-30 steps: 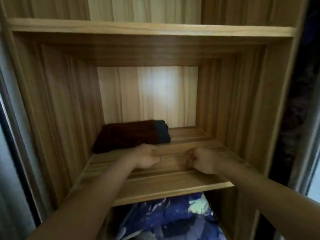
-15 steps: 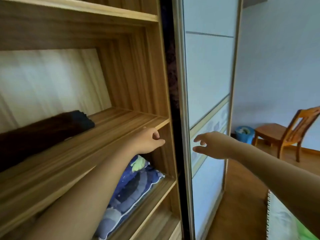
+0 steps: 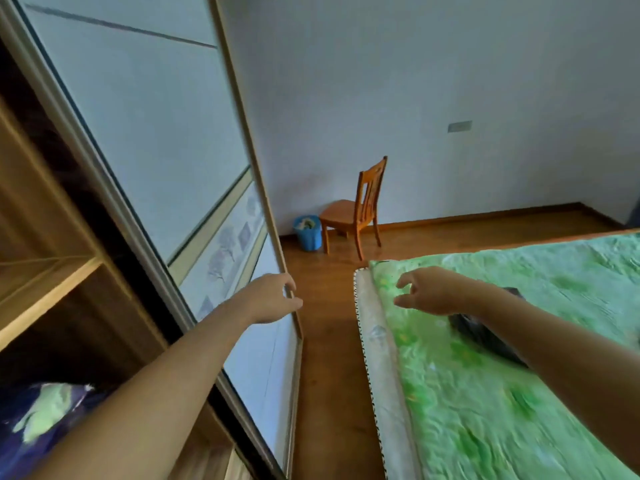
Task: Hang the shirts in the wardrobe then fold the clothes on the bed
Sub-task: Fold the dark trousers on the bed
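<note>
Presently the view runs from the wardrobe, at the left of the frame, to the bed, at the lower right.

**Hands.** The left hand is at the frame's centre, in front of the edge of the pale sliding door. Its fingers are loosely curled and hold nothing that can be seen. Contact with the door edge cannot be determined. The right hand hangs right of centre, over the bed's corner. Its fingers are half-curled and spread, with the thumb apart, and it is empty.

**Task item.** A dark garment lies on the green bedcover at centre right, largely hidden behind the right forearm. Its type and shape are not legible, and no shirt or hanger is in view.

**Handling (judgement).**
- The garment is probably soft, light and limp. It is neither fragile nor slippery, and would sag and crease if lifted by one point.
- A two-handed pinch at two corners of one edge, such as the shoulders or the waistband, should let it fall flat for folding.
- The forearm must clear it before those edges can be found.

**Surroundings.**
- Blue patterned bedding sits in a wardrobe compartment at the lower left.
- A wooden chair stands against the far wall.
- A blue bin stands just beside the chair.
</note>
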`<state>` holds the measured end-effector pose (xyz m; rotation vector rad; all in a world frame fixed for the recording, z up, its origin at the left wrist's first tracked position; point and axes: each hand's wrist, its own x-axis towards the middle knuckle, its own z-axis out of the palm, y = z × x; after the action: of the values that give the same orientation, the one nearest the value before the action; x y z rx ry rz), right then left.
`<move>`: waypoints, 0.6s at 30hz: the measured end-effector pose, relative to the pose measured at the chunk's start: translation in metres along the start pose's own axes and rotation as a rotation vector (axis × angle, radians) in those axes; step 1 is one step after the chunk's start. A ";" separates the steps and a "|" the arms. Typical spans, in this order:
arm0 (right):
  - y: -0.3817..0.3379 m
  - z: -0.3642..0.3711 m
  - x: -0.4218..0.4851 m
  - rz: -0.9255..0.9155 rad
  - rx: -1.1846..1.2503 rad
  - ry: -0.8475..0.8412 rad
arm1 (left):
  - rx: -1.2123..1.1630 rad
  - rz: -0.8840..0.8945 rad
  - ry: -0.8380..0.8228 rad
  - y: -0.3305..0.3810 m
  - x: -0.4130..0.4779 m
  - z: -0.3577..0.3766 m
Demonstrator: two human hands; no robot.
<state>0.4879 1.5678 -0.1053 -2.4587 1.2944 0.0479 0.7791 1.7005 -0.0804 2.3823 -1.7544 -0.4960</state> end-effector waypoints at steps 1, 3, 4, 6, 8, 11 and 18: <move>0.015 0.001 0.004 0.037 0.008 -0.006 | 0.003 0.032 -0.011 0.011 0.017 0.007; 0.044 0.004 0.015 0.103 0.022 -0.018 | 0.008 0.091 -0.048 0.030 0.053 0.023; 0.058 0.006 0.022 0.133 0.028 -0.019 | 0.017 0.113 -0.069 0.040 0.071 0.031; 0.088 0.011 0.040 0.189 0.038 -0.018 | 0.054 0.157 -0.104 0.058 0.107 0.046; 0.117 0.020 0.058 0.239 0.044 -0.020 | 0.094 0.208 -0.137 0.075 0.145 0.059; 0.151 0.030 0.077 0.324 0.085 -0.043 | 0.133 0.262 -0.216 0.100 0.193 0.078; 0.213 0.052 0.074 0.514 0.205 -0.076 | 0.207 0.383 -0.417 0.158 0.278 0.131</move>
<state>0.3668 1.4166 -0.2316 -1.8862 1.7643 0.1295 0.6651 1.3984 -0.2048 2.0848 -2.4814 -0.8324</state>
